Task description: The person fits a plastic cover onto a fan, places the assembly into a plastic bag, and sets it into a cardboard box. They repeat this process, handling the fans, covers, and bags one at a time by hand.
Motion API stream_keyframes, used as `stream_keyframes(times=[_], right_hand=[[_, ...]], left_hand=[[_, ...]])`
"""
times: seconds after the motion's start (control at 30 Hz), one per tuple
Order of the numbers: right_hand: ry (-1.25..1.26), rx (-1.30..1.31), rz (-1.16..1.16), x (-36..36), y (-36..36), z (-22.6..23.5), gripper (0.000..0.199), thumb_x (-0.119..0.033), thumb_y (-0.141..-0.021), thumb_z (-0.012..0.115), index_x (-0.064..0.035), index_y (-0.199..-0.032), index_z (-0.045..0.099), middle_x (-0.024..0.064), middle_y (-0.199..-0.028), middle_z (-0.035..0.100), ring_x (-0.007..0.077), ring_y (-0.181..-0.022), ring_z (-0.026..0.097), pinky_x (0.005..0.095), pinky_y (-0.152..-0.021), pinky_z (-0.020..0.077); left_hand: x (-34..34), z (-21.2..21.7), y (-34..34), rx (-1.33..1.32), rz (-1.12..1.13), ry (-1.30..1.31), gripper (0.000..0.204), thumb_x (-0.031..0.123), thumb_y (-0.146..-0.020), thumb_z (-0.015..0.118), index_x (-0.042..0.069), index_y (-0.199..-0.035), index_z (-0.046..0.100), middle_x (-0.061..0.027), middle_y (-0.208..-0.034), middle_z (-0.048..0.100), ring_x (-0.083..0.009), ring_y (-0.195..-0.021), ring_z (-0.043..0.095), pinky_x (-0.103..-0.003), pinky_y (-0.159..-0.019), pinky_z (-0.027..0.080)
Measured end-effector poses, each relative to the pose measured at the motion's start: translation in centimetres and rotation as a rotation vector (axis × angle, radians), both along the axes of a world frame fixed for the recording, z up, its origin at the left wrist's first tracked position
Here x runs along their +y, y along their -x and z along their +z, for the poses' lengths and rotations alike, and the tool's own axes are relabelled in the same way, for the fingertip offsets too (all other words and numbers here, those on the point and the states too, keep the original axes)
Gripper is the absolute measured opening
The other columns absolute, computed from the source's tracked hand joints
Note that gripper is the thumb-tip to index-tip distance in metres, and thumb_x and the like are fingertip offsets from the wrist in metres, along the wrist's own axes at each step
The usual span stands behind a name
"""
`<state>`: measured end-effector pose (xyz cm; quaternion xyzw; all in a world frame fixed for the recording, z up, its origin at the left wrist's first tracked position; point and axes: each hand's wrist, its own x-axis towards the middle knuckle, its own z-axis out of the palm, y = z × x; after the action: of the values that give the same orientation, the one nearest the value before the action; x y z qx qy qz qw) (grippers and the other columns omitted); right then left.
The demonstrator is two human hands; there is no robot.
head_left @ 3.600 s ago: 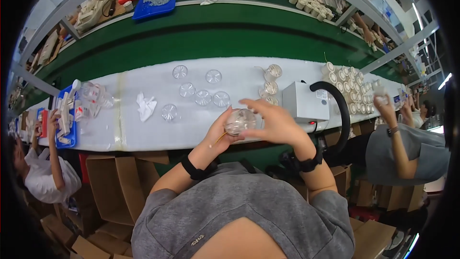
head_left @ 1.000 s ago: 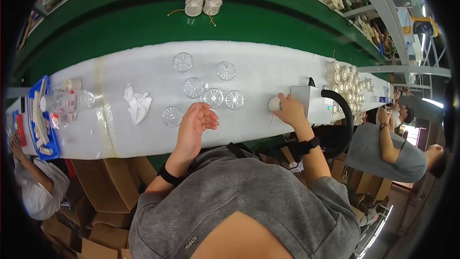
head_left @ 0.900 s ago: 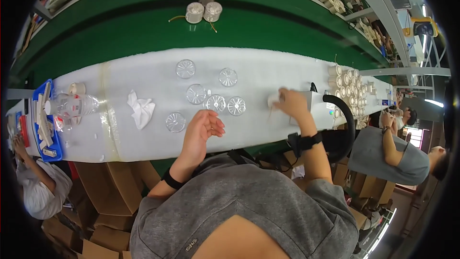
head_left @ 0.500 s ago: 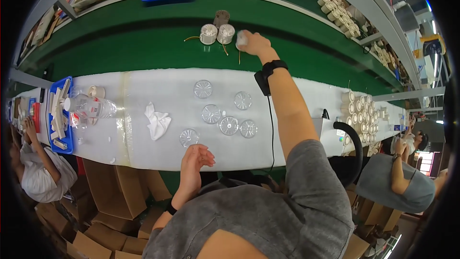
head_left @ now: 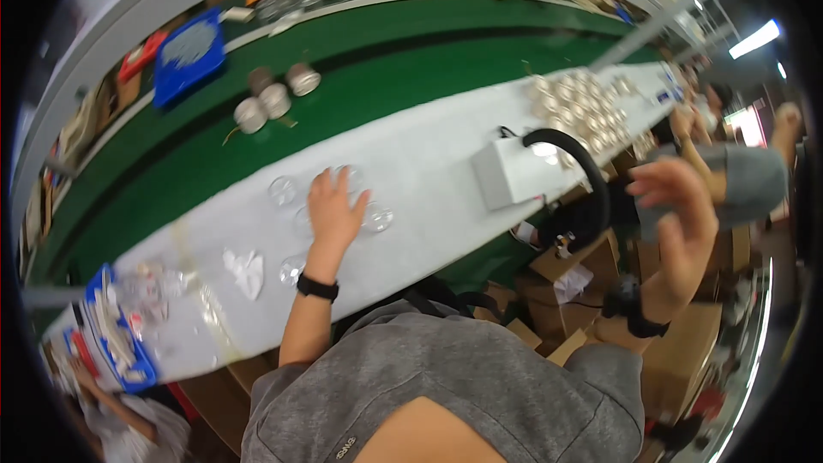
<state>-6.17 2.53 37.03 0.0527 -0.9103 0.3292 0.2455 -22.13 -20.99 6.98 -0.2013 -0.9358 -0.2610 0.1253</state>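
Observation:
My left hand (head_left: 335,216) reaches over the white table, fingers spread and palm down above a loose group of clear round ribbed plastic covers. One cover (head_left: 282,190) lies to its left, another (head_left: 378,217) to its right, and a third (head_left: 292,270) near my wrist; others are partly hidden under the hand. Nothing shows in its grip. Raised off to the right, beyond the table's near edge, my right hand (head_left: 681,219) is slightly blurred, fingers apart and empty. Several white round parts (head_left: 275,100) with short wires stand on the green surface (head_left: 386,86), beside a brownish one (head_left: 260,80).
A white box (head_left: 506,176) with a thick black hose (head_left: 593,176) stands on the table, with rows of white round parts (head_left: 583,111) behind it. At left lie a crumpled white cloth (head_left: 246,273) and a blue tray (head_left: 116,334). Co-workers sit at both ends; cardboard boxes (head_left: 694,351) fill the floor.
The view has swung to the right. My right hand has left the white part on the green surface and come back to the right, empty. My left hand has moved forward over the clear covers.

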Motion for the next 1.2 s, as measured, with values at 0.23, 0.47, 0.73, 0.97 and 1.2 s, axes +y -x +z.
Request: stream_keyframes(times=[0.23, 0.47, 0.73, 0.97, 1.2], right_hand=[[-0.321, -0.432, -0.808, 23.1, -3.4, -9.1, 0.035, -0.022, -0.071, 0.059, -0.0085, -0.102, 0.051, 0.016, -0.074, 0.057, 0.0228, -0.073, 0.058, 0.03, -0.063, 0.0441], [-0.656, -0.76, -0.373, 30.9, 3.1, -24.7, 0.062, -0.024, -0.061, 0.064, -0.0163, -0.117, 0.04, 0.0144, -0.091, 0.054, 0.0327, -0.086, 0.052, 0.0387, -0.074, 0.0427], [-0.579, -0.716, -0.323, 34.3, 4.8, -27.7, 0.059, -0.034, -0.061, 0.066, -0.0101, -0.11, 0.045, 0.0121, -0.084, 0.055, 0.0278, -0.079, 0.055, 0.0358, -0.067, 0.0443], [0.971, -0.417, 0.169, 31.7, -1.1, -14.6, 0.049, -0.035, -0.068, 0.061, 0.0027, -0.099, 0.051, 0.0089, -0.081, 0.059, 0.0132, -0.072, 0.057, 0.0223, -0.058, 0.0451], [0.248, -0.525, 0.497, 21.3, -3.2, -8.4, 0.051, -0.028, -0.065, 0.065, -0.002, -0.107, 0.049, 0.0054, -0.076, 0.057, 0.0122, -0.059, 0.052, 0.0245, -0.053, 0.041]], left_hand=[[2.5, 4.4, -5.4, -0.305, -0.119, -0.505, 0.024, 0.013, -0.079, 0.05, 0.001, -0.1, 0.049, -0.0128, -0.103, 0.049, -0.0232, -0.097, 0.047, -0.032, -0.08, 0.038], [8.5, 7.3, -10.7, -0.499, -0.062, -0.575, 0.018, 0.011, -0.08, 0.046, 0.0, -0.093, 0.052, -0.0084, -0.091, 0.055, -0.0167, -0.085, 0.052, -0.027, -0.071, 0.041], [17.9, 9.0, -14.0, -0.528, -0.116, -0.551, 0.019, 0.013, -0.083, 0.043, 0.0, -0.092, 0.053, -0.008, -0.091, 0.055, -0.0148, -0.083, 0.052, -0.026, -0.07, 0.041], [23.4, 11.8, -13.7, -0.808, -0.358, -0.935, 0.032, 0.022, -0.084, 0.04, -0.002, -0.104, 0.046, -0.0141, -0.098, 0.053, -0.0203, -0.091, 0.052, -0.031, -0.075, 0.042], [28.4, 15.9, -15.0, -1.563, -0.499, -1.651, 0.056, 0.043, -0.084, 0.034, 0.001, -0.121, 0.029, -0.0222, -0.116, 0.04, -0.0293, -0.094, 0.051, -0.037, -0.077, 0.043]])
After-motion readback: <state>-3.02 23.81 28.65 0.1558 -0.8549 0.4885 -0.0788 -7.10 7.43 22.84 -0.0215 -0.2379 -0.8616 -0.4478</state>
